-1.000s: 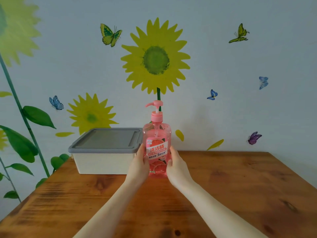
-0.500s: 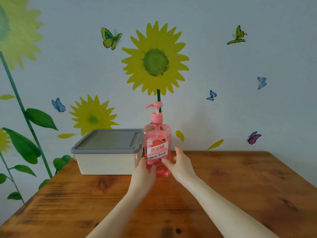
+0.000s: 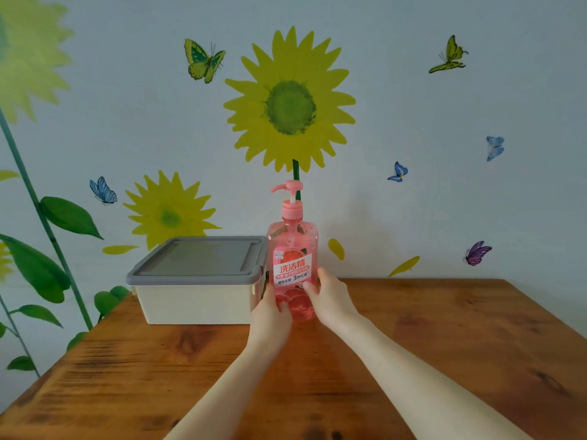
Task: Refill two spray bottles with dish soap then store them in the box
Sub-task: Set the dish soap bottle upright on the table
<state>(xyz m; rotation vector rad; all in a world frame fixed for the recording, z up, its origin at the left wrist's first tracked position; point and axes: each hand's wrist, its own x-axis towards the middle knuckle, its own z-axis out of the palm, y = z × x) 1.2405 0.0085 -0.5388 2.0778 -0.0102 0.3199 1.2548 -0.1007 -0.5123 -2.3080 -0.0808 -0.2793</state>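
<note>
Lower than before, the fingers (image 3: 308,287) of the left hand (image 3: 270,315) and right hand (image 3: 332,301) are curled round the soap bottle (image 3: 292,246), stood on the table (image 3: 444,338). Just left, the shut box (image 3: 197,303) is seen. The bottle is judged full, heavy and slippery, so it is best held low, at both sides.

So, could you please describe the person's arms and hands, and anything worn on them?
Both forearms are bare, with no sleeves in view. The left hand and right hand wear no gloves, rings, watch or bracelet that shows.
</note>
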